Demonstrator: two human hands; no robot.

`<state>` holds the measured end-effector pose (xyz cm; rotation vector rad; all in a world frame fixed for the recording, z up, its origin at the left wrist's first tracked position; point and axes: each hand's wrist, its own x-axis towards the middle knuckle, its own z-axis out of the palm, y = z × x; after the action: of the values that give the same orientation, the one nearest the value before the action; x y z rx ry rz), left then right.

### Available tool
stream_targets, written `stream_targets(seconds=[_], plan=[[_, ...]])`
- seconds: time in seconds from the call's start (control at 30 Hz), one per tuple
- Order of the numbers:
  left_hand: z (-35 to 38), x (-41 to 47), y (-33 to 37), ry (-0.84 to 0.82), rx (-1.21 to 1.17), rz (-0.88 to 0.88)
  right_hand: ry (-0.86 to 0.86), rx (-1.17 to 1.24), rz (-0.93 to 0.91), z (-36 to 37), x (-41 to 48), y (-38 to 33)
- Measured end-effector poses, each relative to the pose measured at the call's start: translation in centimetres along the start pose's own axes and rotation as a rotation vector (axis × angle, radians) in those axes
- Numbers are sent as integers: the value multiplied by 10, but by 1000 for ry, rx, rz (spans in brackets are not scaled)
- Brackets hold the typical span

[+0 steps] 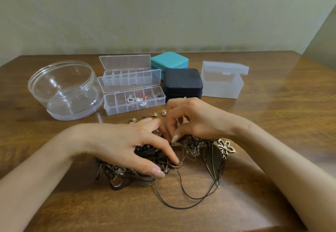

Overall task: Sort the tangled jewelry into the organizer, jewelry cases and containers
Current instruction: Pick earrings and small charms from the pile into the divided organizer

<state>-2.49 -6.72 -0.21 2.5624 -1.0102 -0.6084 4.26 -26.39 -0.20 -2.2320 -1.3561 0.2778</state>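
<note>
The jewelry tangle [154,160] lay on the near middle of the tabletop [272,122], with a leaf pendant [214,160] at its right and a dark cord [181,202] looping nearer. The left hand [127,144] rested on it with fingers spread wide, pressing down. The right hand [192,120] had its fingers curled, pinching a piece of the tangle. Farther off stood a round tub [65,89], two open organizers [134,98], a black case [182,81], a teal case [170,61] and a frosted box [222,84]
</note>
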Motion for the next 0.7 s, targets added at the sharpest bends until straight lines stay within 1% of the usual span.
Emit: stream_targets(seconds=[0.1, 0.17, 0.3, 0.53, 0.7], plan=[[-1, 0, 1, -17, -20, -4, 63, 75, -22, -5, -2, 0], [-2, -1, 2, -37, -13, -4, 96, 158, -30, -6, -3, 0], [-4, -3, 4, -69, -76, 1, 160, 329, -34, -4, -1, 0], [-2, 0, 3, 0, -10, 49, 282, 604, -36, -4, -1, 0], [-4, -2, 5, -35, -51, 34, 400, 761, -81, -4, -1, -2]])
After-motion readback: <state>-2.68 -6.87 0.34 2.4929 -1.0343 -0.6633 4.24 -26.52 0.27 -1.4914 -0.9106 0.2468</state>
